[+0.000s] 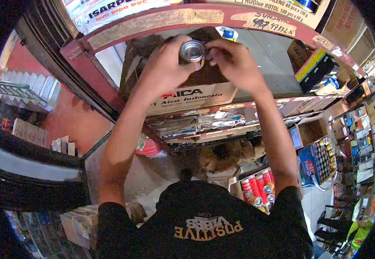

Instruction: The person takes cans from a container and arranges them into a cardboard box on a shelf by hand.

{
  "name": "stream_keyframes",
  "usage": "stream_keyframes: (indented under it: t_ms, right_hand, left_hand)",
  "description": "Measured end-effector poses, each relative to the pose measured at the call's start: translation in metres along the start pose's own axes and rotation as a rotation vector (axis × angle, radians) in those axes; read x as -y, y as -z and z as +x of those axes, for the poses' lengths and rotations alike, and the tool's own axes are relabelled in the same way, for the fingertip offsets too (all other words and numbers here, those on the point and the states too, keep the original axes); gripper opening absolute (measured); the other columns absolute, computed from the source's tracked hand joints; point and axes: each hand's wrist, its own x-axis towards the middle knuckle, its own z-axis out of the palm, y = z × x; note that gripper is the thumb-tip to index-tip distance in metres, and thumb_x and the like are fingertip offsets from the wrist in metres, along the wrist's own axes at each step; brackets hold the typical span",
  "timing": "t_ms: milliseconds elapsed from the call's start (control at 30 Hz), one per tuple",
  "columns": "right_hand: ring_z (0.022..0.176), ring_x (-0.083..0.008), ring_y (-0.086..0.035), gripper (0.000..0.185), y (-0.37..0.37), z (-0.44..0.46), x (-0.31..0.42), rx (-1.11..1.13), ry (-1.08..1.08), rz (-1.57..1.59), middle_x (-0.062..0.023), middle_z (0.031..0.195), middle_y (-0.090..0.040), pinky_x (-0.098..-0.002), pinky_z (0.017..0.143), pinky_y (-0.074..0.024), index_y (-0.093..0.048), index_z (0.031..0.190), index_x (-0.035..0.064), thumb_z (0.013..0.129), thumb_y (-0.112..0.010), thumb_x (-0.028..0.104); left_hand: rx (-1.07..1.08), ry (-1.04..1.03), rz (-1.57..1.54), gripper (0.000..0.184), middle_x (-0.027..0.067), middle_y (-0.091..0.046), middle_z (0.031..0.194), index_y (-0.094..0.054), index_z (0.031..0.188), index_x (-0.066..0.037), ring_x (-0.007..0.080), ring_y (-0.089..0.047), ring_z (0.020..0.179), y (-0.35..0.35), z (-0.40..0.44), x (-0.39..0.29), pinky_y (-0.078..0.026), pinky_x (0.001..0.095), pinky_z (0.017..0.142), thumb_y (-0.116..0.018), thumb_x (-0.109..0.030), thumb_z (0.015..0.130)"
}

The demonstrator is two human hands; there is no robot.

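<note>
My left hand (169, 64) is wrapped around a small metal can (192, 50), whose round silver end faces up toward me. Close against the can's right side, my right hand (236, 62) has curled fingers; whether they pinch anything small is hidden. Both hands are above an open cardboard box (200, 99) printed "AICA Indonesia", which sits on a shelf. Behind my right hand, a blue and yellow can or pack (228, 34) is partly visible.
A red shelf edge (153, 26) with tape labels crosses above my hands. Lower shelves hold packaged goods (222, 118). Near my right elbow stand a box of red cans (256, 187) and a blue crate of small cans (310, 164). Another cardboard box (80, 224) lies lower left.
</note>
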Motion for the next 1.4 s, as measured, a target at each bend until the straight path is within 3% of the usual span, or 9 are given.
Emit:
stream_keyframes:
  t_ms: [167, 300, 567, 667, 733, 867, 933, 1033, 1400]
  right_hand:
    - [0.091, -0.0366, -0.068, 0.028, 0.000, 0.033, -0.027, -0.020, 0.092, -0.525, -0.0214, 0.097, -0.069, -0.0424, 0.082, -0.0524, -0.066, 0.111, -0.0021, 0.084, -0.060, 0.006]
    - [0.096, -0.0429, -0.064, 0.025, -0.014, 0.043, -0.068, -0.054, 0.137, -0.714, -0.0247, 0.103, -0.066, -0.0500, 0.088, -0.0507, -0.064, 0.105, -0.0014, 0.084, -0.055, 0.007]
    - [0.099, -0.0419, -0.066, 0.018, -0.021, 0.046, -0.039, 0.258, 0.094, -0.866, -0.0281, 0.097, -0.067, -0.0493, 0.091, -0.0524, -0.065, 0.092, -0.0057, 0.083, -0.051, 0.002]
    - [0.096, -0.0417, -0.068, 0.018, -0.024, 0.049, -0.035, 0.346, -0.007, -0.875, -0.0282, 0.092, -0.069, -0.0493, 0.087, -0.0545, -0.068, 0.088, -0.0049, 0.083, -0.052, 0.001]
    - [0.094, -0.0420, -0.069, 0.021, -0.028, 0.043, -0.040, 0.279, -0.020, -0.736, -0.0293, 0.095, -0.069, -0.0500, 0.084, -0.0551, -0.071, 0.091, -0.0040, 0.083, -0.052, 0.002]
    - [0.097, -0.0417, -0.068, 0.025, -0.040, 0.035, -0.065, 0.247, -0.154, -0.582, -0.0299, 0.098, -0.068, -0.0504, 0.086, -0.0544, -0.071, 0.094, -0.0029, 0.086, -0.049, 0.004]
    - [0.097, -0.0410, -0.069, 0.028, -0.038, 0.037, -0.078, 0.630, -0.122, -0.738, -0.0297, 0.101, -0.068, -0.0500, 0.086, -0.0543, -0.071, 0.097, -0.0027, 0.087, -0.047, 0.005]
    - [0.097, -0.0399, -0.069, 0.025, -0.048, 0.035, -0.103, 0.531, -0.179, -0.645, -0.0285, 0.101, -0.068, -0.0495, 0.085, -0.0549, -0.072, 0.096, -0.0023, 0.085, -0.050, 0.004]
    - [0.097, -0.0352, -0.070, 0.026, -0.032, 0.035, -0.033, 0.490, -0.078, -0.612, -0.0246, 0.101, -0.070, -0.0455, 0.086, -0.0551, -0.073, 0.100, 0.0011, 0.085, -0.053, 0.008]
  left_hand:
    - [0.496, 0.279, 0.239, 0.060, 0.0189, -0.067, 0.118, -0.059, 0.123, -0.001, 0.0292, -0.064, 0.107, -0.029, 0.062, 0.058, -0.050, 0.0400, 0.095, -0.081, -0.026, 0.072]
    - [0.491, 0.045, 0.471, 0.066, 0.0254, -0.062, 0.125, -0.053, 0.133, -0.002, 0.0346, -0.062, 0.113, -0.051, 0.088, 0.095, -0.050, 0.0431, 0.096, -0.072, -0.021, 0.072]
    - [0.656, 0.179, 0.383, 0.048, 0.0236, -0.065, 0.122, -0.061, 0.126, -0.003, 0.0367, -0.064, 0.111, -0.081, 0.086, 0.124, -0.053, 0.0435, 0.095, -0.069, -0.018, 0.080]
    - [0.538, 0.195, 0.601, 0.043, 0.0157, -0.067, 0.110, -0.055, 0.134, -0.010, 0.0271, -0.060, 0.089, -0.093, 0.079, 0.147, -0.053, 0.0385, 0.082, -0.059, -0.031, 0.097]
    - [0.215, 0.905, -0.790, 0.041, 0.0162, -0.067, 0.111, -0.055, 0.132, -0.006, 0.0267, -0.062, 0.093, -0.119, 0.078, 0.212, -0.052, 0.0387, 0.084, -0.051, -0.032, 0.101]
    - [0.165, 0.465, 0.100, 0.040, 0.0206, -0.064, 0.123, -0.056, 0.131, -0.001, 0.0296, -0.061, 0.111, -0.079, 0.072, 0.120, -0.048, 0.0422, 0.098, -0.050, -0.028, 0.101]
    - [0.432, 0.329, 0.459, 0.038, 0.0231, -0.060, 0.131, -0.055, 0.130, 0.001, 0.0334, -0.056, 0.123, -0.070, 0.075, 0.112, -0.042, 0.0442, 0.107, -0.053, -0.016, 0.095]
    - [0.540, 0.183, 0.418, 0.041, 0.0229, -0.057, 0.134, -0.055, 0.130, 0.000, 0.0358, -0.052, 0.128, -0.094, 0.082, 0.188, -0.039, 0.0434, 0.111, -0.053, -0.005, 0.089]
    - [0.585, 0.290, 0.090, 0.042, 0.0166, -0.064, 0.124, -0.056, 0.128, 0.002, 0.0267, -0.060, 0.114, -0.093, 0.080, 0.170, -0.046, 0.0382, 0.101, -0.056, 0.001, 0.086]
